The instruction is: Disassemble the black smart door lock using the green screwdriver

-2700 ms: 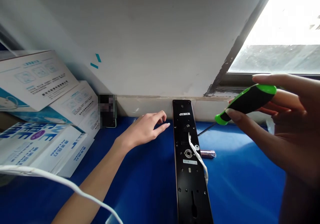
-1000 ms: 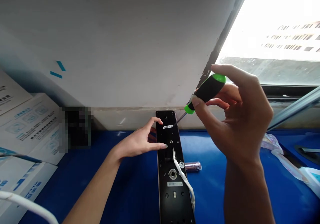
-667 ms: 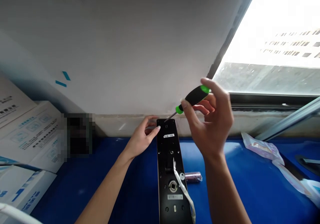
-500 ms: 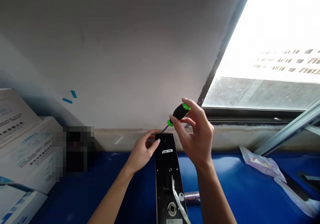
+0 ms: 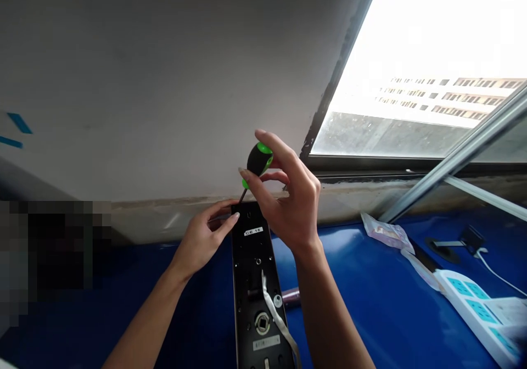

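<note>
A long black panel (image 5: 247,251) with a "CE 16" label, a round metal fitting and a whitish cable (image 5: 275,309) extends from the bottom of the view toward the wall. My left hand (image 5: 206,234) grips its far left corner between thumb and fingers. A black and green screwdriver (image 5: 258,159) is in my right hand (image 5: 288,193), the thumb and fingers round its handle. Its shaft slants down to the panel's far end; the tip is hidden there. A purple cylindrical object (image 5: 291,297) lies partly behind the panel, at its right.
The blue table surface (image 5: 341,281) meets a grey wall with a window. On the right are a plastic packet (image 5: 387,233), a white power strip (image 5: 473,308), a black stand (image 5: 471,240) and a slanting metal frame (image 5: 444,166). A blurred patch covers the left.
The view has shifted right, so the hands and panel appear further left and the power strip shows. The screwdriver stands more upright, its tip still at the panel's far end.
</note>
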The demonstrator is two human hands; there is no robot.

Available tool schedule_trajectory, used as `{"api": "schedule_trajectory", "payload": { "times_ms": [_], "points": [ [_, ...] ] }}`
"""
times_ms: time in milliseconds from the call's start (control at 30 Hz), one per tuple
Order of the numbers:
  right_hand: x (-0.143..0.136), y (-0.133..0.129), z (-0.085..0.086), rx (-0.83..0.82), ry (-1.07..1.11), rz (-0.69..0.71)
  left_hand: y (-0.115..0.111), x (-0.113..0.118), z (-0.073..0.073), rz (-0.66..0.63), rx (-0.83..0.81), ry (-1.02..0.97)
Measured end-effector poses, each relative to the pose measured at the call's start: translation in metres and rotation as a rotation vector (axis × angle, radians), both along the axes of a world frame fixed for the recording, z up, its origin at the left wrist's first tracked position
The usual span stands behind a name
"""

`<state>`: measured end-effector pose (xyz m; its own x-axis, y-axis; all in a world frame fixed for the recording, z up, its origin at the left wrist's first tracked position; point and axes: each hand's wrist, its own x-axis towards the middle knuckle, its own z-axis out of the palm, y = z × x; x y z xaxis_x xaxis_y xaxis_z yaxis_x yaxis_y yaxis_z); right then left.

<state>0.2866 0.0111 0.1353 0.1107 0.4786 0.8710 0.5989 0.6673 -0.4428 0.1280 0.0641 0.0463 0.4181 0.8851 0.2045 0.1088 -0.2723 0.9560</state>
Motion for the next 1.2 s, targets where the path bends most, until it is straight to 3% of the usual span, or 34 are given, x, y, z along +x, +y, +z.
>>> {"api": "schedule_trajectory", "payload": {
  "times_ms": [900, 1200],
  "points": [
    [0.0077, 0.0061, -0.0048, 0.050, 0.027, 0.018, 0.0022, -0.0007, -0.0075, 0.027, -0.024, -0.063],
    [0.0050, 0.0024, -0.0060, -0.029, -0.004, -0.070, 0.0025, -0.0014, -0.0099, 0.012, -0.030, -0.081]
  ]
}}
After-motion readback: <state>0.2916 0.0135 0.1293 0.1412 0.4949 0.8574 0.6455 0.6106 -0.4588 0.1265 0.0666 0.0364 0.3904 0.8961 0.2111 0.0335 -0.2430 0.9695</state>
